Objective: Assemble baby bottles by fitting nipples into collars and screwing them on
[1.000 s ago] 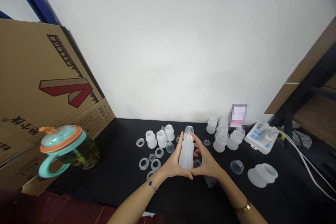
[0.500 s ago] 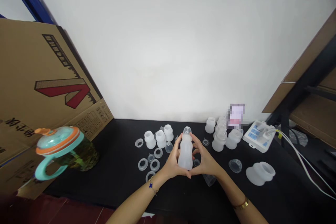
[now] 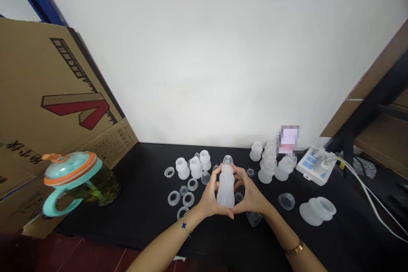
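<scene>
Between both hands I hold a frosted white baby bottle (image 3: 226, 187) upright, with a clear dome cap (image 3: 227, 160) on its top. My left hand (image 3: 209, 195) grips its left side, thumb at the base and fingers near the neck. From the right, my right hand (image 3: 250, 193) grips it the same way, its thumb meeting the left one below the bottle. Left of the hands lie several translucent collar rings (image 3: 188, 199) and a clear cap (image 3: 205, 177). A clear plastic piece (image 3: 254, 218) lies partly hidden under my right wrist.
Open bottles (image 3: 182, 168) stand behind the rings; capped bottles (image 3: 267, 171) stand at the back right. A loose dome cap (image 3: 286, 201), a tipped bottle (image 3: 317, 211) and a power strip (image 3: 315, 165) with cables lie right. A teal-lidded jug (image 3: 79, 180) and cardboard box (image 3: 57, 106) stand left.
The hands still hold the capped bottle in nearly the same place. The view has shifted very slightly; the other things have not moved.
</scene>
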Tool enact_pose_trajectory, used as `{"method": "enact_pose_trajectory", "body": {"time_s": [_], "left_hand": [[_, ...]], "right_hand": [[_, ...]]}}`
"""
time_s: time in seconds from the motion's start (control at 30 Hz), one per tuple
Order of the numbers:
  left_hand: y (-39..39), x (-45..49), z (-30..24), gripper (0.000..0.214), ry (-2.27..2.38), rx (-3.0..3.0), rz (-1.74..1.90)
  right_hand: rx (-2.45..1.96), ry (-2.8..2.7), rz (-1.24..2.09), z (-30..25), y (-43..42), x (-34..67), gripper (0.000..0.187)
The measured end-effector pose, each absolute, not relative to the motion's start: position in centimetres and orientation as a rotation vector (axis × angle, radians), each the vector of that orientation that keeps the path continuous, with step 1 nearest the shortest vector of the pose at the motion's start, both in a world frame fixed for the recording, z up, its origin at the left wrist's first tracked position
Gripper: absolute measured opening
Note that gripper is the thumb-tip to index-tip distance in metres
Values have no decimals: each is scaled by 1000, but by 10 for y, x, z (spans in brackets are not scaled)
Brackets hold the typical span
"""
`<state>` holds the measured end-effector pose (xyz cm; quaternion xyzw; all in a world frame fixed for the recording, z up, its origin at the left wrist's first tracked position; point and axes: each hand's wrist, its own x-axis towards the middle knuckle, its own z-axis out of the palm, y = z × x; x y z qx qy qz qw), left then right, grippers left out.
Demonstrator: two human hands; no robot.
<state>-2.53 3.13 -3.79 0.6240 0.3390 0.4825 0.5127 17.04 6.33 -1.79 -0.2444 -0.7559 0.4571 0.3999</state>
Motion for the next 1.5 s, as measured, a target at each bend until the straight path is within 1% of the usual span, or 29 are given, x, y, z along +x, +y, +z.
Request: {"method": "enact_pose_trajectory", "body": {"time_s": [0.13, 0.67, 0.9, 1.13, 1.3, 1.5], "left_hand": [[30, -24, -34, 150, 757, 1520, 1178], [27, -23, -34, 149, 774, 1522, 1199], [26, -24, -35, 145, 804, 1551, 1193], [27, -25, -39, 146, 880, 1582, 1205], [26, -24, -37, 146, 840, 1557, 1221], [25, -25, -34, 136, 851, 1589, 1200]], "right_hand": [[-608, -1931, 1151, -16, 63, 171, 134], [-620, -1921, 1177, -17, 60, 171, 128], [-610, -1902, 1195, -18, 59, 170, 127], [-622, -1907, 1218, -18, 59, 171, 126], [-650, -1929, 1195, -19, 60, 173, 128], [-661, -1943, 1185, -20, 61, 175, 129]]}}
